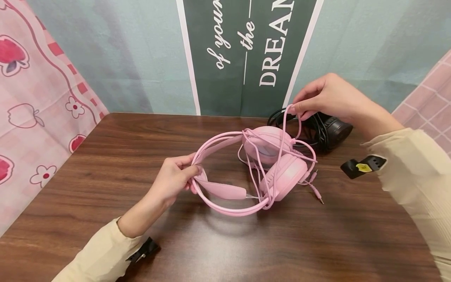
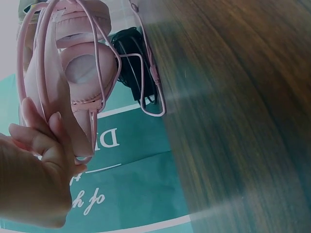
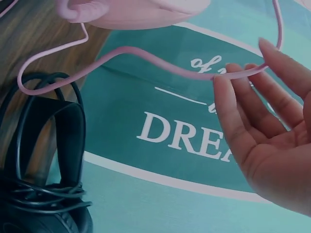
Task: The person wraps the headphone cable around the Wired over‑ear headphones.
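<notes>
Pink headphones [image 1: 225, 190] are held above the brown table, with their headband toward the left and both ear cups toward the right. My left hand [image 1: 174, 176] grips the top of the headband, thumb on the inner side. Around the ear cups the pink cable [image 1: 280, 156] runs in loose loops. My right hand [image 1: 327, 98] pinches one loop of that cable between thumb and fingers, above the cups. In the right wrist view the cable passes between the fingertips [image 3: 224, 92]. Two plugs [image 1: 318, 194] on the cable's end dangle right of the cups.
Behind the right hand, black headphones [image 1: 338, 131] with a bundled black cable lie at the back of the wooden table [image 1: 141, 137]. A blue-green cloth with a lettered dark green panel [image 1: 243, 58] hangs behind. A pink patterned curtain [image 1: 46, 117] stands at the left.
</notes>
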Tool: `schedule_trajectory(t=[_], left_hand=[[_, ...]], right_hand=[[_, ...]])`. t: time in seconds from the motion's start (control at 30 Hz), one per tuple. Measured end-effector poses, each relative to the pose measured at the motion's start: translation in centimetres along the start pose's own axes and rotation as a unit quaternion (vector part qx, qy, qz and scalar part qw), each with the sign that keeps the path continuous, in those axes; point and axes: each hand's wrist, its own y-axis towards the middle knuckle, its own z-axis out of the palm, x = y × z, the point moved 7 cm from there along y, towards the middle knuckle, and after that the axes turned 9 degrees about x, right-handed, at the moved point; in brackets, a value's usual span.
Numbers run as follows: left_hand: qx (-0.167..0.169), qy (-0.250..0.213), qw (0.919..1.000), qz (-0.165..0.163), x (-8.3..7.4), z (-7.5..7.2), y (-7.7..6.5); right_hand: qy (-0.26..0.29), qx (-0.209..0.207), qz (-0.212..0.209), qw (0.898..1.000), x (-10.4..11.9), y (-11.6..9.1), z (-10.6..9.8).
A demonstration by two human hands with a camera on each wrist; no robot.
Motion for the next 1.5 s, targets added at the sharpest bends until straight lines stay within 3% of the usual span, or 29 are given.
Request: schedule_trajectory(t=[0.2, 0.33, 0.57, 0.73, 1.07, 1.5], left_hand=[[0.0, -0.001, 1.0, -0.003, -0.1, 0.0, -0.1], [0.0, -0.001, 1.0, -0.002, -0.1, 0.0, -0.2], [0.013, 0.006, 0.9998, 0.013, 0.0, 0.4, -0.3], [0.019, 0.004, 0.9996, 0.018, 0.0, 0.6, -0.3], [0.009, 0.003, 0.9998, 0.016, -0.2, 0.2, -0.4], [0.012, 0.017, 0.9994, 0.028, -0.4, 0.6, -0.3]], right_hand=[[0.014, 0.013, -0.025, 1.0, 0.3, 0.2, 0.4], [-0.033, -0.008, -0.037, 0.999, 0.8, 0.3, 0.2], [-0.014, -0.025, -0.059, 0.998, 1.1, 0.7, 0.2], [-0.098, -0.018, -0.071, 0.992, 1.3, 0.9, 0.7], [-0.146, -0.024, -0.113, 0.983, 1.8, 1.3, 1.3], [-0.133, 0.024, -0.079, 0.988, 1.7, 2.0, 2.3]])
